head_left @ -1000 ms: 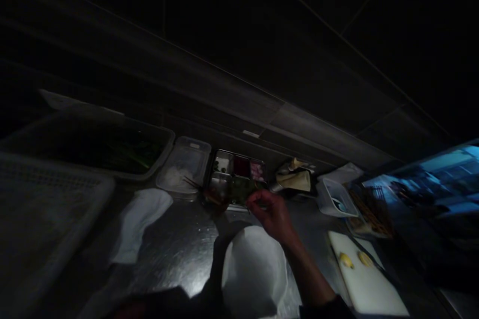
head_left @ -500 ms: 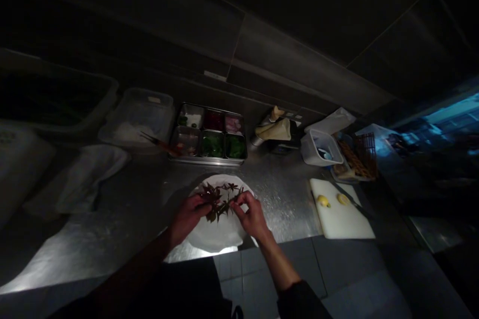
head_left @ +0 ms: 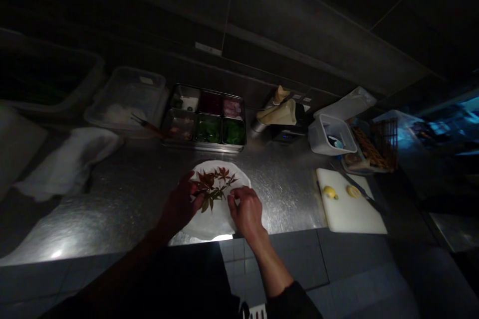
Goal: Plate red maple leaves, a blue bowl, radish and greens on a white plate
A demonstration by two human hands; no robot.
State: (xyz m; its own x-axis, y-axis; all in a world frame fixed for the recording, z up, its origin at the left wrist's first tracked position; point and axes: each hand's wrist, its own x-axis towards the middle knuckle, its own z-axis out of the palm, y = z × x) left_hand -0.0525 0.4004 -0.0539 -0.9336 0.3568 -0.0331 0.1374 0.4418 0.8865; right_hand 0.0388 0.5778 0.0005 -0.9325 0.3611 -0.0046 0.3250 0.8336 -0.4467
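**Speaker 1:** What sits furthest left on the steel counter [head_left: 284, 199]?

**Speaker 2:** A crumpled white towel [head_left: 67, 162], with a clear plastic tub [head_left: 125, 94] beyond it.

**Speaker 1:** And the person's left hand [head_left: 179, 204]?

**Speaker 2:** Curled and narrow, its fingertips at the left end of a red-leaved sprig [head_left: 214, 184] lying on a white plate [head_left: 219, 224].

**Speaker 1:** The right hand [head_left: 247, 212]?

**Speaker 2:** Fingers bent close together at the sprig's lower right edge, over the plate. Whether they pinch it, you cannot tell.

**Speaker 1:** Further right?

**Speaker 2:** Past a divided steel tray [head_left: 204, 146] behind the plate, a white cutting board [head_left: 355, 217] holds lemon pieces [head_left: 331, 192] and a knife [head_left: 361, 190].
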